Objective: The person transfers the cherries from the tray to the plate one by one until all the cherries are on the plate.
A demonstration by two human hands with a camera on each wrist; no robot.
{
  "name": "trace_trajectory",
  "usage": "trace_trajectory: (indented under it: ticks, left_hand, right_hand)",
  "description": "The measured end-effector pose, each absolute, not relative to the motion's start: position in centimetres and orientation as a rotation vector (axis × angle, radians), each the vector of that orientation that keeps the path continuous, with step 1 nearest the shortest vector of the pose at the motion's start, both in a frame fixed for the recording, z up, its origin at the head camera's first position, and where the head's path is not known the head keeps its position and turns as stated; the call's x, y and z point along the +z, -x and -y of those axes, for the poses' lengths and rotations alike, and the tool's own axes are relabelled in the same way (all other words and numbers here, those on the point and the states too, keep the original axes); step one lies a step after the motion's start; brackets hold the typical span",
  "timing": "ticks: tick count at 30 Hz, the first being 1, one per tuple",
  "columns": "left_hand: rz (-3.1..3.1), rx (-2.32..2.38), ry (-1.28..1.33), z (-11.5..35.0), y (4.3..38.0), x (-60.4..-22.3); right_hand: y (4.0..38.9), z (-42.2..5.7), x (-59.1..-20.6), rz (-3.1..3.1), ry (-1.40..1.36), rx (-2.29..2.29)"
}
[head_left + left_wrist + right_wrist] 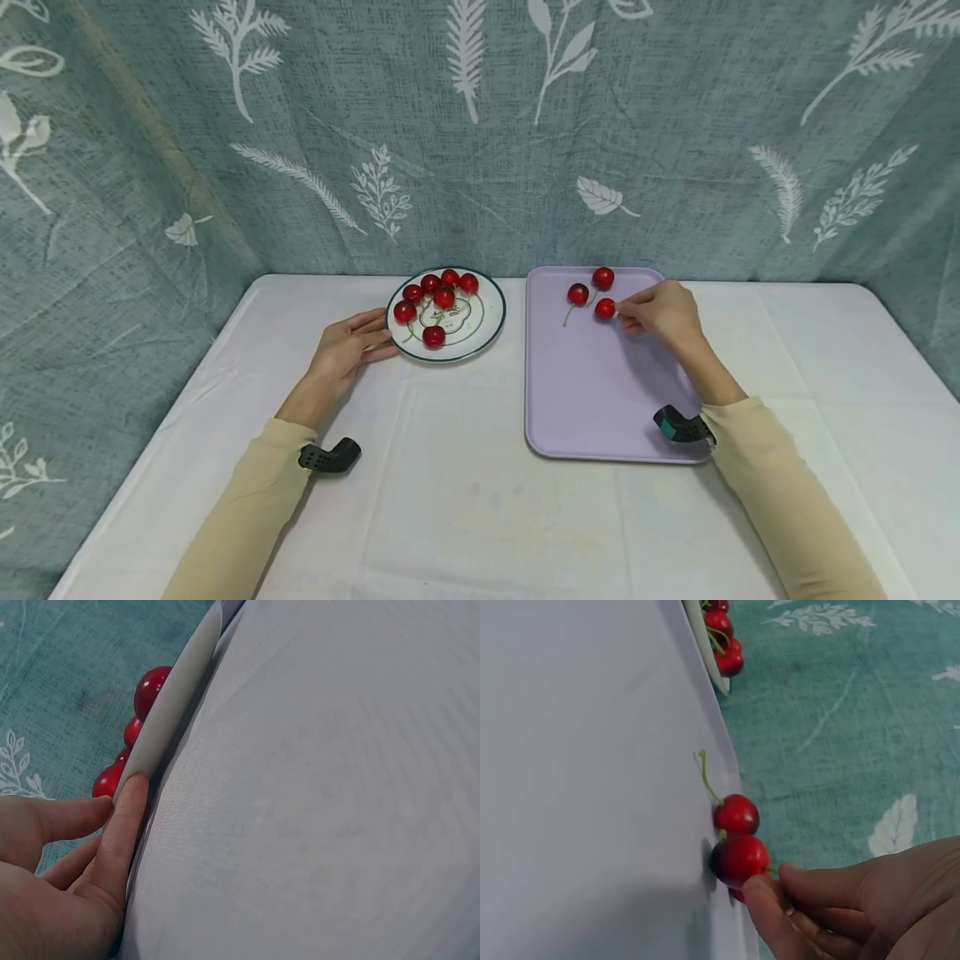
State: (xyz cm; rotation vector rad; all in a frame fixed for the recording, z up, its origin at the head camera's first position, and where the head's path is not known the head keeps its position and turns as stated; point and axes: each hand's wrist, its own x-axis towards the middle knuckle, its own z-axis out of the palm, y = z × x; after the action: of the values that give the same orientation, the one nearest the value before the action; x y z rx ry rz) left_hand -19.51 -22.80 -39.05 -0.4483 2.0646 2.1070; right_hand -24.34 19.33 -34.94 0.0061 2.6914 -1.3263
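My right hand (663,312) pinches a red cherry (605,309) by its short green stem between thumb and fingertips, over the far part of a lilac tray (600,408). Two more cherries with stems lie close by on the tray: one cherry (577,294) to the left, another cherry (603,278) behind. In the right wrist view the held cherry (739,860) overlaps them. My left hand (348,346) holds the left rim of a white plate (480,329) with a dark edge, thumb and fingers at the rim (161,735). Several red cherries (444,297) sit on that plate.
A white cloth (465,500) covers the table. Behind it hangs a green-blue curtain (465,200) with white leaf prints, close to the far edges of plate and tray. A strip of cloth separates the plate from the tray. Each wrist wears a black camera (330,456).
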Motion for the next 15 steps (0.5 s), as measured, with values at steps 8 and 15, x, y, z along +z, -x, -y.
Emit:
trace_trajectory:
  ticks: [8,15]
  left_hand:
    - [-2.064,2.106,0.467,22.7,19.5,-39.1]
    - [-2.059,2.107,0.469,22.8,19.6,-39.1]
  right_hand:
    - [24.1,-19.4,-34.1,-2.710,0.023,-1.384]
    - [24.3,-16.5,-33.7,-2.564,0.061,-1.534]
